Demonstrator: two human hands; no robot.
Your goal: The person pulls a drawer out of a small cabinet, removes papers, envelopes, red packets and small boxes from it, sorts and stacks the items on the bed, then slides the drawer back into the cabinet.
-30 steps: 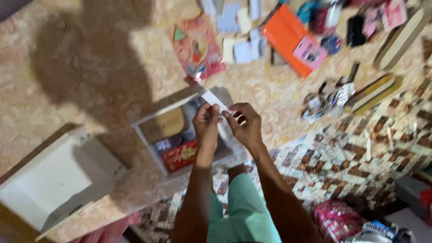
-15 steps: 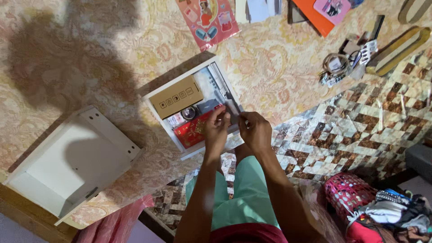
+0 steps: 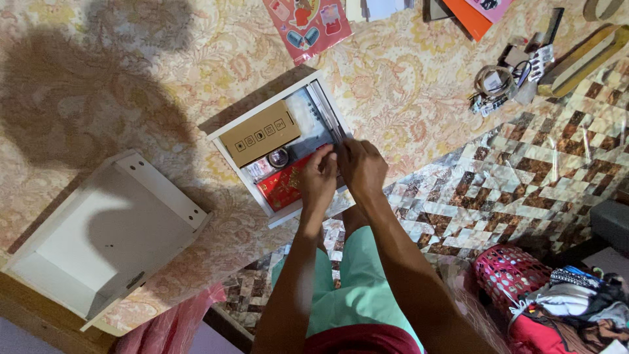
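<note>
A white open box (image 3: 226,147) lies on the patterned cloth, holding a tan cardboard box (image 3: 260,133), a small roll of tape (image 3: 278,157), a red packet (image 3: 283,189) and a clear plastic sleeve (image 3: 308,118). My left hand (image 3: 319,180) and my right hand (image 3: 362,167) are together over the box's near right corner, fingers bent and touching its contents. Whether they pinch a small item between them is hidden by the fingers.
An empty white drawer-like box (image 3: 98,236) lies to the left. A red sticker sheet (image 3: 308,23), orange folder (image 3: 468,16), keys and cords (image 3: 501,85) and a wooden piece (image 3: 580,59) lie at the far side. A pink basket of clothes (image 3: 511,275) stands at right.
The view has shifted so the box sits more to the centre. My hands have lowered from holding a small white slip above the box down into its near right corner.
</note>
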